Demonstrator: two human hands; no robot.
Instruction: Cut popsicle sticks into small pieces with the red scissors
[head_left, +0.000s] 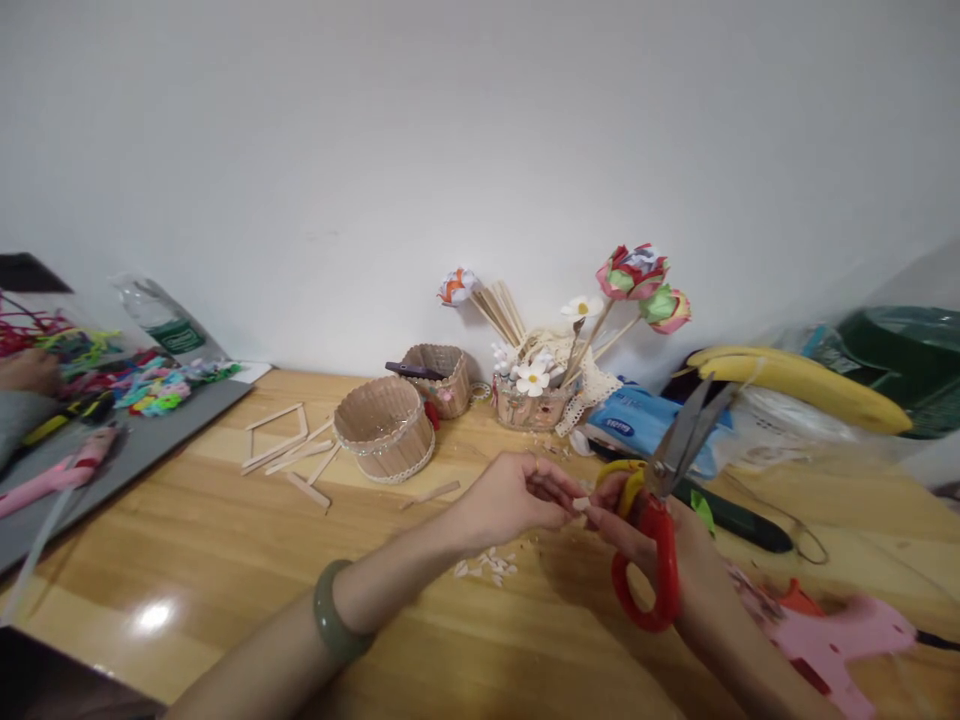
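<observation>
My left hand [521, 490], with a green bangle on the wrist, is closed, its fingertips pinching a small pale chip [580, 504]. The fingertips of my right hand [686, 545] meet it at the same chip. Scissors [664, 525] with red and yellow handles hang on my right hand, blades slightly apart and pointing up. Below my hands, a scatter of similar pale chips [487, 567] lies on the wooden table [420, 630]. Parts of the right fingers are hidden behind the scissor handles.
A round stick basket [384, 430], loose sticks [292, 450] and a flower-filled basket [532, 405] stand ahead. On the right are a blue wipes pack [630, 420], bananas [802, 380] and a pink glue gun [840, 640]. At far left, another person's hand [30, 372] is near colourful pieces [161, 385].
</observation>
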